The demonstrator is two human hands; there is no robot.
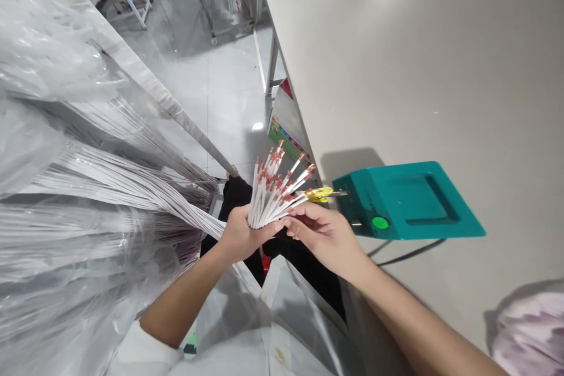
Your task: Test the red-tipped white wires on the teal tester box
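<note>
A bundle of white wires [269, 205] with stripped copper-coloured ends fans upward in front of me. My left hand [241, 234] is closed around it just below the fanned ends. At the bundle's right edge, my right hand [324, 235] pinches a single wire between thumb and fingertips, close to the left thumb. Just beyond the right fingers, a yellow clip [320, 193] sticks out from a teal box [409, 202] on the table. The box carries a round green button or lamp [380, 222].
Long white wires in clear plastic [57, 235] fill the left side, behind a wrapped rail [171, 107]. The pale table [418, 70] spans the right, with a black cable [412, 252] by the box. Pinkish cloth [533, 332] lies at lower right. A wheeled rack [214, 12] stands on the floor.
</note>
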